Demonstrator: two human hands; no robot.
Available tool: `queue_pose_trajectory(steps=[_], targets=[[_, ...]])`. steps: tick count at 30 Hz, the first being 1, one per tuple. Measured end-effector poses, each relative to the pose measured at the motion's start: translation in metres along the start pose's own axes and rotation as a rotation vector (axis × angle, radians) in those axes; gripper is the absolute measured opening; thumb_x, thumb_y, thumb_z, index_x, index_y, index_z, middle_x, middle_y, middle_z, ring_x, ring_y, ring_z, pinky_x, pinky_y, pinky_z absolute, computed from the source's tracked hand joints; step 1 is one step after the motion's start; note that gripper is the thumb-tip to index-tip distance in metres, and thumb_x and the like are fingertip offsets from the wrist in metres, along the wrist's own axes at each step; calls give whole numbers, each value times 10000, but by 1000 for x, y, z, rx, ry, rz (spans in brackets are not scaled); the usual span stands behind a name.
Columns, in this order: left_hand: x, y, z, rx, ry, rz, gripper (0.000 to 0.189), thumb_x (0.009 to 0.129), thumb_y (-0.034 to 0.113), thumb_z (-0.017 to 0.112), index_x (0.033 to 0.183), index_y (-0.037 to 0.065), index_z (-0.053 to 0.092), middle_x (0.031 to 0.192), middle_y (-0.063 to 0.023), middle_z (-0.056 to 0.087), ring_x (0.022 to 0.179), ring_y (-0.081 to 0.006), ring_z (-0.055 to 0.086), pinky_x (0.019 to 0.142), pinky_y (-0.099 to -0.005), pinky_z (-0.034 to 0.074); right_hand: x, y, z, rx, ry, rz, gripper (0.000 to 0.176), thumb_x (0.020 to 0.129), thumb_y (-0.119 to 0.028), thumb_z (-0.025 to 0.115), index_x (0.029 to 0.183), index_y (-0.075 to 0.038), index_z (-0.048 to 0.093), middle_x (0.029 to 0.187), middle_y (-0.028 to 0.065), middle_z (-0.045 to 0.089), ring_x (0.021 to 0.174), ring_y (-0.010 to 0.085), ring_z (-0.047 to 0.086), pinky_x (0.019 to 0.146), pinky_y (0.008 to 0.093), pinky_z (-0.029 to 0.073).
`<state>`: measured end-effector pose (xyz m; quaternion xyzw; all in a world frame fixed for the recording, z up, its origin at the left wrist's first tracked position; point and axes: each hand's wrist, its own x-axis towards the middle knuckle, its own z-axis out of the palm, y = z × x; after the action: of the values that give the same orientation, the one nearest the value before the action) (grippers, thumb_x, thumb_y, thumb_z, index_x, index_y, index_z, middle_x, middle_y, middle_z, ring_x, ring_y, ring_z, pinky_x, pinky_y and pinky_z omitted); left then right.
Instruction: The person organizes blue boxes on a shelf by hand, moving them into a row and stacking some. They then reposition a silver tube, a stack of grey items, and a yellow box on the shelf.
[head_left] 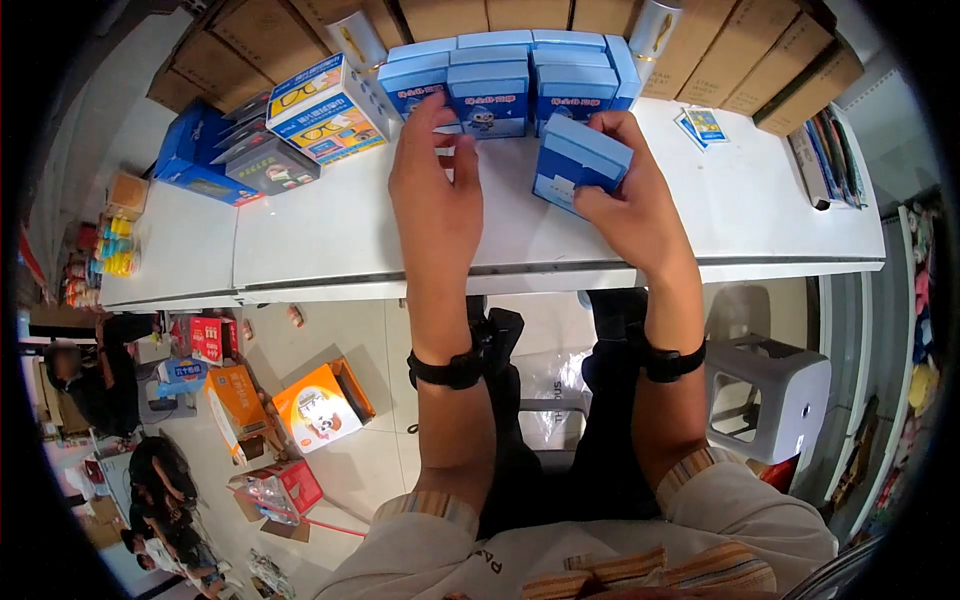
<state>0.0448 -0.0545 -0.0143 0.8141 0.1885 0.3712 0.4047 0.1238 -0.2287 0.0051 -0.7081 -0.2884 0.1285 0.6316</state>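
Observation:
My right hand (635, 205) grips a small blue box (580, 160), tilted, above the white table (330, 235). My left hand (438, 170) has its fingers apart and holds nothing; its fingertips are in front of the leftmost blue box (415, 75) of a group. That group of light-blue boxes (487, 95) stands in rows at the back of the table, with printed fronts facing me. The held box is just in front of the right part of the group and partly hides it.
Brown cartons (720, 50) line the back. A yellow-and-blue box (325, 110) and a dark-blue box (205, 155) stand left. Cards (705, 125) and a folder rack (828, 160) are right. Below are a grey stool (765, 390), orange cartons (322, 407) and people at far left.

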Motion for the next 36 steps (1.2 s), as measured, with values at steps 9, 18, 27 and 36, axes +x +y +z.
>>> queue_pose_trajectory(steps=[9,18,27,36], targets=[[1,-2,5,-133,-6,53,417,920,-9,673,1311,4,528,1186,-177,659,910,-262,727,774,-347,589,2,6,2,-112,35,-73,302,765,-106,724,981,5,545,831,132,616,762,160,520,737,301,491],[-2,2,-7,-314,-55,-57,357,889,87,760,1208,37,607,1055,-89,688,856,-179,671,662,-290,536,3,3,8,-119,41,-30,273,740,-99,723,912,4,537,775,112,577,725,159,476,703,294,477],[-4,10,-13,-484,-464,126,446,841,229,829,1199,25,658,1034,-93,711,894,-197,703,770,-292,565,4,16,7,-156,-79,-285,510,649,-204,927,926,-53,526,800,59,544,714,168,491,662,304,463],[-2,10,-16,-560,-399,-82,651,791,206,874,1345,19,588,1077,-89,634,972,-200,664,843,-323,597,2,5,0,-120,-250,-135,594,649,-246,974,955,-45,507,813,56,593,727,147,568,662,299,504]])
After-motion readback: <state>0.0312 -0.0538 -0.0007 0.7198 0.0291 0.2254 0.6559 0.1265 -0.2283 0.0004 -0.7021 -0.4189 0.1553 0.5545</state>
